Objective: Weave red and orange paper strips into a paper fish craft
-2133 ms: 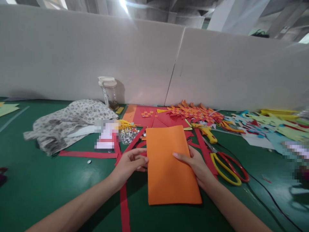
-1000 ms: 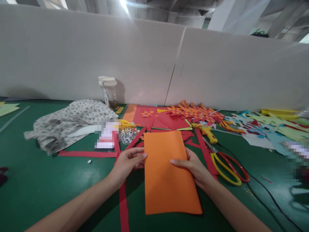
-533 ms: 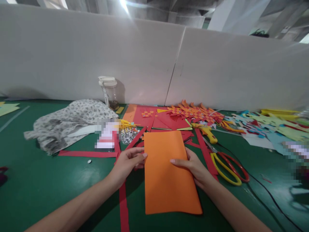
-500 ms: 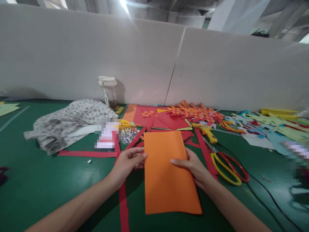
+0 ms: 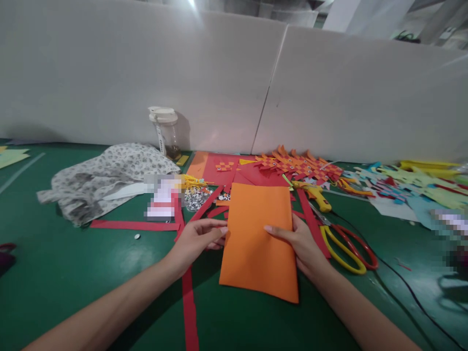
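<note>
An orange sheet is held up over the green table, its lower edge toward me. My left hand pinches its left edge, the thumb at the border and the other fingers partly behind. My right hand grips the right edge, with the thumb lying on the front face and the fingers hidden behind it. Red strips lie beneath and around the sheet. Right of my right hand are scissors with one yellow and one red handle, and a yellow glue gun.
Woven orange-red paper fish are heaped at the back. Patterned cloth, a lidded jar and a pile of googly eyes stand or lie left. Paper scraps cover the right. A black cord crosses the right side.
The orange sheet has tilted, and its lower edge has moved up and slants down to the right. Both hands have shifted slightly right with it, still holding it. The camera view has shifted a little.
</note>
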{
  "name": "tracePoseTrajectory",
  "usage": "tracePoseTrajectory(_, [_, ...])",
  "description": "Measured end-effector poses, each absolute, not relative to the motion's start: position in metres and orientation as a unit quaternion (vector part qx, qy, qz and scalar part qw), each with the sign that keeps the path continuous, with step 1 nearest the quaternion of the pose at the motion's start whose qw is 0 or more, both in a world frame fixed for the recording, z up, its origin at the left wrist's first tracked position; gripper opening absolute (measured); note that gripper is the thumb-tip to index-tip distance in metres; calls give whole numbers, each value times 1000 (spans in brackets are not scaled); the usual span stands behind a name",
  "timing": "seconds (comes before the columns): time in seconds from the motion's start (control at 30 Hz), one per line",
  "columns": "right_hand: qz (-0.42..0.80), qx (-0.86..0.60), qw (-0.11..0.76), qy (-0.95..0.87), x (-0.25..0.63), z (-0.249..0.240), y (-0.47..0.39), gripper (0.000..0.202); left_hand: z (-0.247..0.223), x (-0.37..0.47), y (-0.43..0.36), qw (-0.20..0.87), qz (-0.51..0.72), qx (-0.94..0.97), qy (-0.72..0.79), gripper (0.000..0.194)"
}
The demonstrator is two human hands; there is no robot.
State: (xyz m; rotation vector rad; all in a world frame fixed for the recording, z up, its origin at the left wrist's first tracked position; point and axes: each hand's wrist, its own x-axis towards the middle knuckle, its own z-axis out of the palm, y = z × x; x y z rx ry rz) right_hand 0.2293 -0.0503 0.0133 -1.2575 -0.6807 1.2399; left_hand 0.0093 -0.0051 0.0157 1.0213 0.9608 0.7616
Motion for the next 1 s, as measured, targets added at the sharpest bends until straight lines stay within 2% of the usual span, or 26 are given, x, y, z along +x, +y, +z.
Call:
tracePoseTrajectory(0.2, [508, -538, 611, -281, 229, 16, -48, 62, 11, 8, -5, 689, 320, 489, 428, 28])
tracePoseTrajectory(1.0, [509, -539, 610, -279, 228, 18, -50, 66, 11, 7, -4, 682, 314, 500, 431, 27])
